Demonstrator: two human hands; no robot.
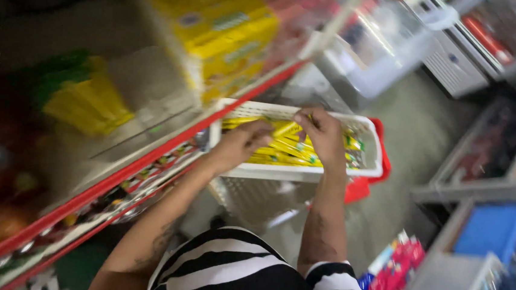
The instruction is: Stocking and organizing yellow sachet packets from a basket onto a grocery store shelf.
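Looking down from the head camera, I see both bare hands inside a white slotted plastic basket [369,151] that sits just beside the red-edged metal store shelf [148,155]. The basket is filled with long, slim yellow packets [282,148] lying mostly lengthwise. My left hand [241,142] rests on the packets at the basket's near left corner, fingers curled down among them; I cannot tell whether it actually grips one. My right hand [321,133] is over the middle of the basket, its fingertips pinched on the end of one yellow packet, which tilts up slightly above the rest. Under the white basket a red plastic basket [361,187] shows at the right side and corner. On the shelf above and to the left stand yellow cardboard boxes [217,30], blurred, and further left a stack of yellow and green packs [79,99]. A black-and-white striped top [242,280] fills the lower edge. At lower right lie red and blue packages [395,271], near a blue bin [494,228].
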